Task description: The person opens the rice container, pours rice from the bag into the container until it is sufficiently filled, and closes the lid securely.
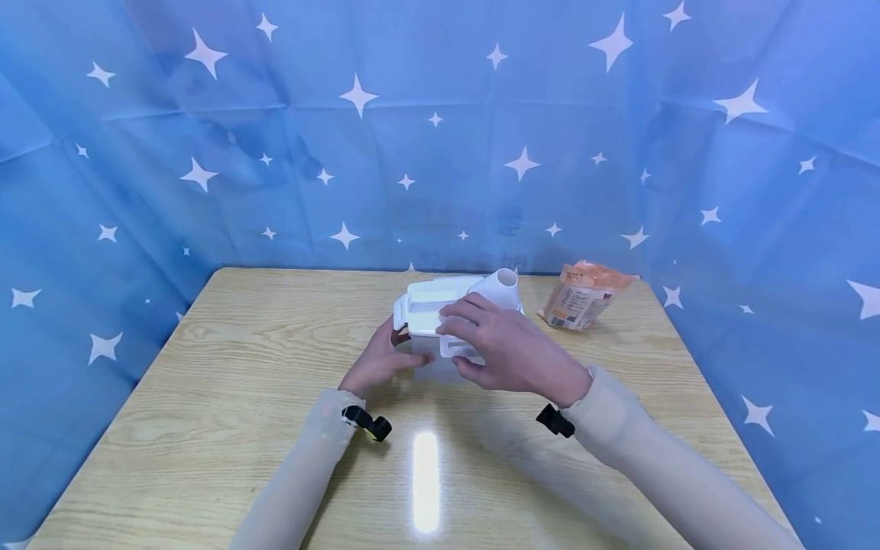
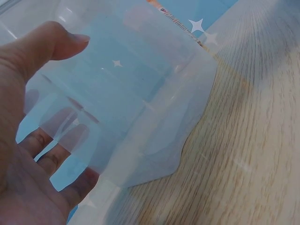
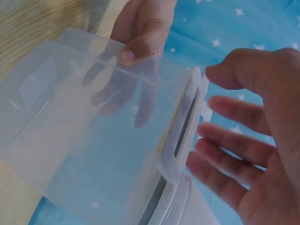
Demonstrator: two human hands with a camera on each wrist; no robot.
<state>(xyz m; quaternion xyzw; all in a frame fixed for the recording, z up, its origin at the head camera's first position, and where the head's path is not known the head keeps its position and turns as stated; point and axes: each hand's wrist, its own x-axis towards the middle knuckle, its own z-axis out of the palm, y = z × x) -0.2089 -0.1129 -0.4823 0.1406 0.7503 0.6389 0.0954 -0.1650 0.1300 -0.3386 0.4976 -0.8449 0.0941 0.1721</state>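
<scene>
Translucent plastic, white-lidded, the container (image 1: 433,321) sits mid-table (image 1: 206,397), toward the far edge. The left hand (image 1: 374,363) grips its near left wall, thumb outside; the right hand (image 1: 505,347) hovers spread over the lid (image 1: 429,302).

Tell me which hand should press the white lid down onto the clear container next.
Probably the right hand: its fingers already lie over the white lid, while the left hand grips the clear container, steadying it.

A: How is the scene lit?
B: Evenly and brightly; a white glare streak is seen on the table (image 1: 426,481) at lower centre.
A: Sharpness?
B: Wrist views are softened close up; head-view edges are bowed.
</scene>
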